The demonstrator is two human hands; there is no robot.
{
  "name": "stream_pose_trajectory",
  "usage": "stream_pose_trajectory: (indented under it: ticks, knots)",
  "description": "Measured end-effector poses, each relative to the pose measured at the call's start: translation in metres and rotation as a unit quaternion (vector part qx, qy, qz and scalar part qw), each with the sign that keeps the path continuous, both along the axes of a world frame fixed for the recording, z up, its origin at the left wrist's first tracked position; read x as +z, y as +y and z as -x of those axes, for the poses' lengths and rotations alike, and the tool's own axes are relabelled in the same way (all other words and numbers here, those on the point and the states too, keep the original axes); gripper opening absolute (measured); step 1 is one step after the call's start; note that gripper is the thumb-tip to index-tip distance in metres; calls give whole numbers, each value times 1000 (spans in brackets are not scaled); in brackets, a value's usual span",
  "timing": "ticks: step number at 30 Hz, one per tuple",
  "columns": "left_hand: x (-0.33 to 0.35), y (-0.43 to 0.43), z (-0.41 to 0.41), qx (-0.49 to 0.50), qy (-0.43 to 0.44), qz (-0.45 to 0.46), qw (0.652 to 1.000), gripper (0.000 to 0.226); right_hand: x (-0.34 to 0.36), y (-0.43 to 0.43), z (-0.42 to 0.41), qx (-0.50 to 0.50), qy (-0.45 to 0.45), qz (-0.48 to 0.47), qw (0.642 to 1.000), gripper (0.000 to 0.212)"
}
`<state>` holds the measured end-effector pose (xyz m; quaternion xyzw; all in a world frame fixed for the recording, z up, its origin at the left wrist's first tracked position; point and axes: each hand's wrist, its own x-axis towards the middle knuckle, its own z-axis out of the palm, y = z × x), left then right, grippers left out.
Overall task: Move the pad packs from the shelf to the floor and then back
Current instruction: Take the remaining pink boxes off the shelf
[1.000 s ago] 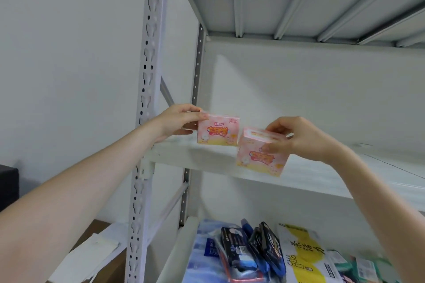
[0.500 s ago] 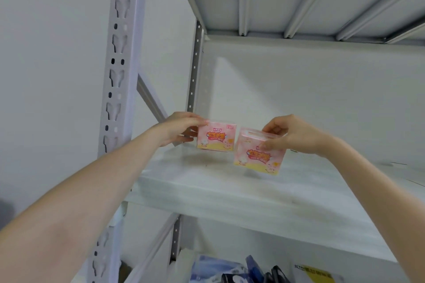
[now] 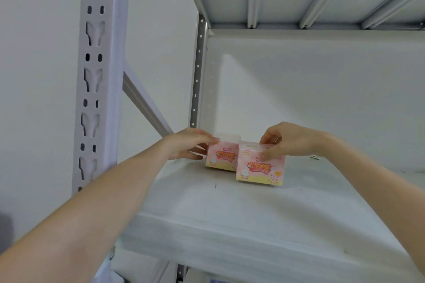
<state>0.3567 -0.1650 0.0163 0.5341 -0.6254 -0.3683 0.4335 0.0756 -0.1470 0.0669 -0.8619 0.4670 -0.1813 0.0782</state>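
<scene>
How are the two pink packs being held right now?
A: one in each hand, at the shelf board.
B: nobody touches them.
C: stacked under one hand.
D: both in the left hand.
A: the left hand grips the left pack and the right hand grips the right pack, both low at the shelf board.

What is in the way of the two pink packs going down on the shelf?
Nothing visible. The left hand grips the rear pad pack, the right hand grips the front pad pack, and both packs are right at the shelf board, which is bare around them.
</scene>
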Motion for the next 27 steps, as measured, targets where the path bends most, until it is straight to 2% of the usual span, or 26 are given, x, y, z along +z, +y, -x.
stream_pose_trajectory:
  ticks: [7,11,16,18,20,21,23,25,27]
  knots:
    - [-4,1,0,-28,42,-38,998,38,-14,-9,-7,8,-59,-59,996,42]
    - [-2,11,1,-51,81,-78,992,31,-19,-7,-17,3,-108,-86,990,65]
    - [-4,27,-1,-108,60,-85,989,61,-22,-2,-32,-11,-164,-125,978,87]
    - [-4,32,0,-142,37,-83,986,55,-23,-1,-37,-12,-179,-142,973,90]
    - [-5,33,-1,-152,28,-89,984,48,-24,0,-42,-12,-191,-156,969,88]
    - [-5,32,-2,-150,29,-91,984,54,-25,0,-44,-11,-196,-162,967,83]
    - [-5,30,-3,-142,34,-95,985,67,-25,0,-47,-10,-205,-173,963,66]
    - [-6,30,-4,-142,42,-95,984,60,-25,0,-48,-3,-214,-188,959,53]
    - [-6,31,-5,-145,47,-94,984,59,-25,0,-49,5,-225,-202,953,60]
